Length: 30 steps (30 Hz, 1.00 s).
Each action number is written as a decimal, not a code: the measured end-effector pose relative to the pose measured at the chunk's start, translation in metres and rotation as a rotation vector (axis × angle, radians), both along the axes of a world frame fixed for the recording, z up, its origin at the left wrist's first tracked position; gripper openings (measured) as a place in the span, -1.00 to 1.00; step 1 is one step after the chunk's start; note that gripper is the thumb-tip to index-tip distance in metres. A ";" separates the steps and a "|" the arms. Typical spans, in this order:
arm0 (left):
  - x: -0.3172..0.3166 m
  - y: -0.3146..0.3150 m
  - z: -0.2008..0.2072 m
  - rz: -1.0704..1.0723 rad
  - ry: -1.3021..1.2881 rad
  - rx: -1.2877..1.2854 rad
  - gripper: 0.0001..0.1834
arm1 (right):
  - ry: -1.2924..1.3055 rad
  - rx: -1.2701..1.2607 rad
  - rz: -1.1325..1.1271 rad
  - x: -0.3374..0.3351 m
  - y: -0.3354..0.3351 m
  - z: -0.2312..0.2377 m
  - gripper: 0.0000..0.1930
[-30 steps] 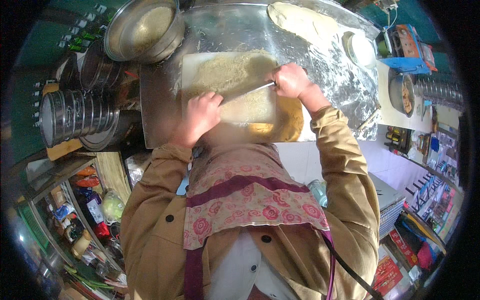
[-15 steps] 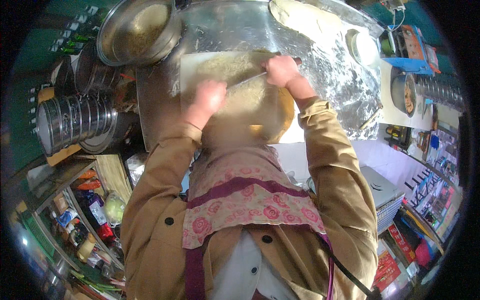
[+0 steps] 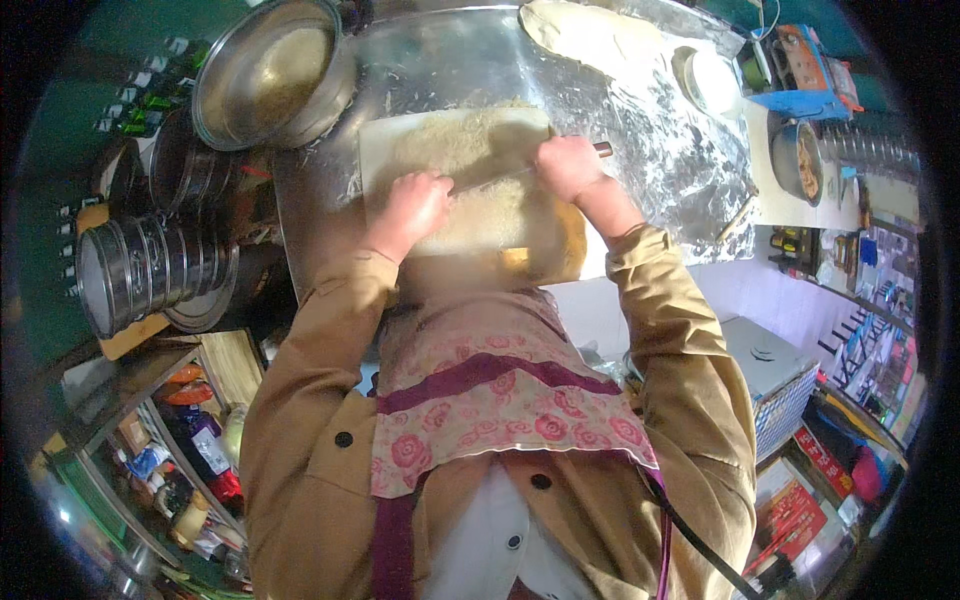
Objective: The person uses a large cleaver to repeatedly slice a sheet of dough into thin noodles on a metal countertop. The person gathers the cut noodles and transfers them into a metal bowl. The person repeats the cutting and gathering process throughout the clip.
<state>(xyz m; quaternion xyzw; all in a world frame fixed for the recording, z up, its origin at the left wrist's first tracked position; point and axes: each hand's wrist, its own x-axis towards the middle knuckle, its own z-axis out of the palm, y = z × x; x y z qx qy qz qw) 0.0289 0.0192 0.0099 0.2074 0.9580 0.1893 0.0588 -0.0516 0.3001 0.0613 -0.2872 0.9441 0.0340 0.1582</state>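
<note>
Head view: a big, shiny metal table (image 3: 430, 70) is seen, with white powder (image 3: 680, 170) spread over its right side. A large, flat sheet of dough (image 3: 590, 35) is laid out at its far side. A white board (image 3: 378, 160) is set near the close edge, and if it is pushed too hard, it could slide, since nothing is seen holding it. Up at the far left, a deep metal pot (image 3: 338, 92) is seen with pale food inside. On the board, a heap of pale bits (image 3: 470, 130) is spread almost to the far rim, so some could be shoved off by a wide stroke. Over those bits, a long knife (image 3: 495, 182) is held sideways between two hands; whether the food is touched by its blade cannot be told. By the right hand (image 3: 570, 165), its dark handle is gripped, with the fingers wrapped tight around it and the handle's end poking out. By the left hand (image 3: 415, 210), the other end is held, with the fingers curled together on it; whether bare metal or a grip is under them is hidden. A cut could be caused there, it seems, if that end slipped or twisted, or if the fingers were made slick by the food.
</note>
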 end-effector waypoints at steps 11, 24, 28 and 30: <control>-0.015 0.006 0.003 -0.051 -0.068 -0.112 -0.90 | -0.005 -0.085 -0.076 -0.001 0.007 -0.020 -0.85; -0.025 0.022 0.006 0.085 -0.155 -0.132 -0.78 | 0.001 -0.077 -0.029 -0.034 0.005 -0.033 -0.85; -0.024 0.002 -0.003 0.122 -0.087 -0.053 -0.83 | 0.050 -0.061 0.109 -0.052 -0.016 0.001 -0.88; -0.027 0.003 0.013 0.175 -0.049 -0.050 -0.76 | 0.053 -0.061 0.154 -0.061 -0.027 0.022 -0.90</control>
